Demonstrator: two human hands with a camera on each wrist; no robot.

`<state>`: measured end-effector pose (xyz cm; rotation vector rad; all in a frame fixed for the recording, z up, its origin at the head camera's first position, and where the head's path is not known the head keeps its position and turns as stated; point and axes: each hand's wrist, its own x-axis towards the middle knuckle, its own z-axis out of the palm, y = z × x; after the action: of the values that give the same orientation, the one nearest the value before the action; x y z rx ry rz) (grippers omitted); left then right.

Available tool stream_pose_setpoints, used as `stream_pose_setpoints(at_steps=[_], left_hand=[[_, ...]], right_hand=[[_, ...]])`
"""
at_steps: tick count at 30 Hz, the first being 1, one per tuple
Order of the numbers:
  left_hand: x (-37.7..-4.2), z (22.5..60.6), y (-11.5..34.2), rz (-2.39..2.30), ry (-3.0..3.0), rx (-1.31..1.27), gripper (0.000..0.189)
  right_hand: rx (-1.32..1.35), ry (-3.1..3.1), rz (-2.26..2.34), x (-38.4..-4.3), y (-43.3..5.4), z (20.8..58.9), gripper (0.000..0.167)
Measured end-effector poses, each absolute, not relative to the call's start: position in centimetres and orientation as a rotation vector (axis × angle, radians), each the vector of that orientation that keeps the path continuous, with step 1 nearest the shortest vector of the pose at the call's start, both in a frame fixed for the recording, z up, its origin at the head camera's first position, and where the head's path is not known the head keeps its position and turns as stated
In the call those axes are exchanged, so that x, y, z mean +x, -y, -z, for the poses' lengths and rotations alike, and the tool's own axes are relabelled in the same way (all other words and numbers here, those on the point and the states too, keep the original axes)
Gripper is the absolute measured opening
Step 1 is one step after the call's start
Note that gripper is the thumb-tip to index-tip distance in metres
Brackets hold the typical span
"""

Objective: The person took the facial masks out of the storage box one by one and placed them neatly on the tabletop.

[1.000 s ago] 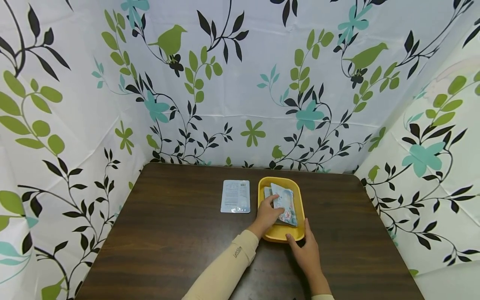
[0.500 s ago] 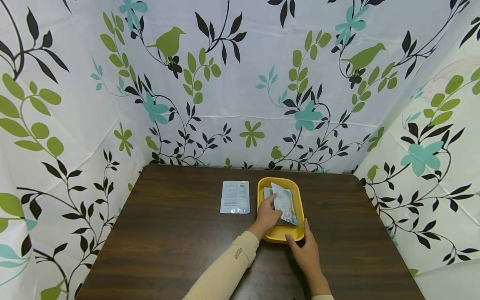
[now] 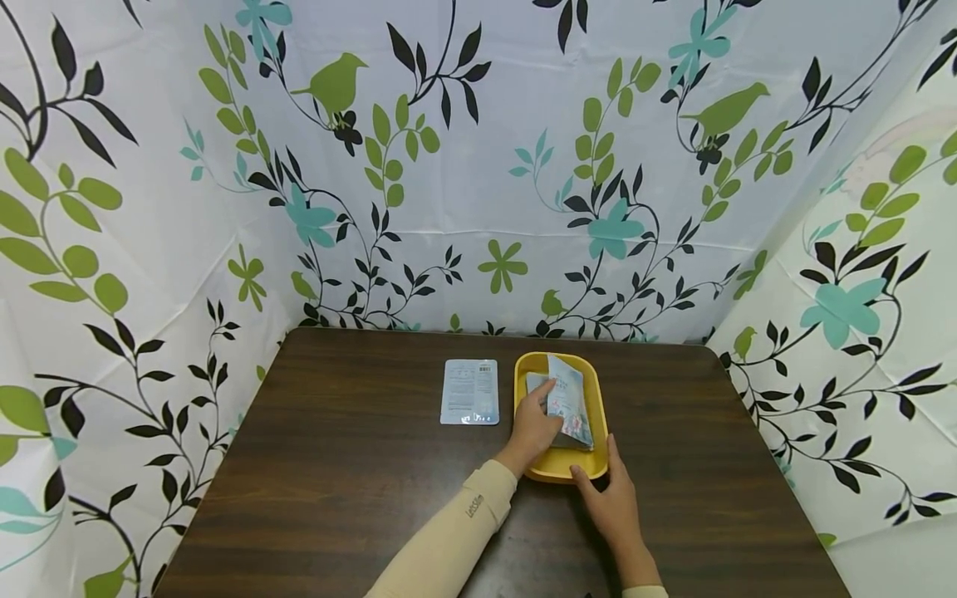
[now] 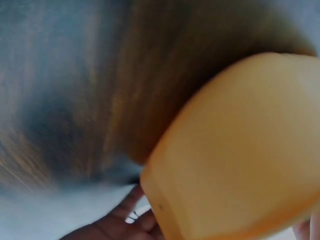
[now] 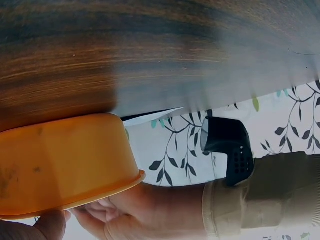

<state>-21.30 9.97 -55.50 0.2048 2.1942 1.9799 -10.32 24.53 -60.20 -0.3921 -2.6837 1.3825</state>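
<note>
In the head view, my left hand (image 3: 534, 430) reaches over the near-left rim of a yellow plastic tray (image 3: 571, 467). Its thumb and fingers pinch the left edge of a light-blue printed foil packet (image 3: 570, 399), which looks slightly bowed. Another packet (image 3: 535, 380) shows partly beneath it. My right hand (image 3: 611, 502) grips the tray's near-right corner, thumb in front and fingers along the side. Both wrist views are filled mostly by the tray's outer wall (image 5: 70, 165), and the packets are hidden there.
A flat light-blue foil packet (image 3: 469, 392) with small print and a barcode lies left of the tray on the dark wooden table (image 3: 336, 465). A leaf-patterned cloth (image 3: 449, 208) hangs behind. In the right wrist view, a black device (image 5: 232, 145) sits at the left sleeve.
The pinched packet has turned slightly, its top edge shifting right and upward, and it bows more. The left fingers have shifted slightly with it. The right hand and tray have stayed in place.
</note>
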Motion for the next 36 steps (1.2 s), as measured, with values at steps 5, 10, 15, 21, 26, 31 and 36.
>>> stream_pose_setpoints(at_steps=[5, 10, 15, 21, 26, 31, 36], left_hand=[[-21.7, 54.0, -9.5, -2.059, -2.158, 0.26, 0.073], [-22.2, 51.7, -8.3, -2.151, -2.109, 0.302, 0.072], [-22.7, 49.6, -6.8, -2.255, -2.06, 0.373, 0.072], [-23.8, 48.1, -4.5, -2.39, -1.99, 0.383, 0.075], [-24.6, 47.3, -1.9, -2.447, -2.001, 0.339, 0.074], [-25.4, 48.1, 0.9, -2.501, -1.992, 0.28, 0.073], [-26.0, 49.5, 3.9, -2.516, -2.001, 0.167, 0.072]], right_hand=[[-0.404, 2.692, -1.394, -10.4, -24.5, 60.0, 0.096], [-0.403, 2.698, -1.393, -10.5, -24.5, 60.0, 0.097], [-0.406, 2.704, -1.388, -10.5, -24.4, 60.0, 0.097], [-0.424, 2.714, -1.397, -10.4, -24.3, 60.0, 0.097], [-0.433, 2.707, -1.405, -10.4, -24.3, 60.1, 0.097], [-0.449, 2.721, -1.402, -10.5, -24.5, 60.3, 0.098], [-0.437, 2.718, -1.404, -10.5, -24.6, 60.2, 0.098]])
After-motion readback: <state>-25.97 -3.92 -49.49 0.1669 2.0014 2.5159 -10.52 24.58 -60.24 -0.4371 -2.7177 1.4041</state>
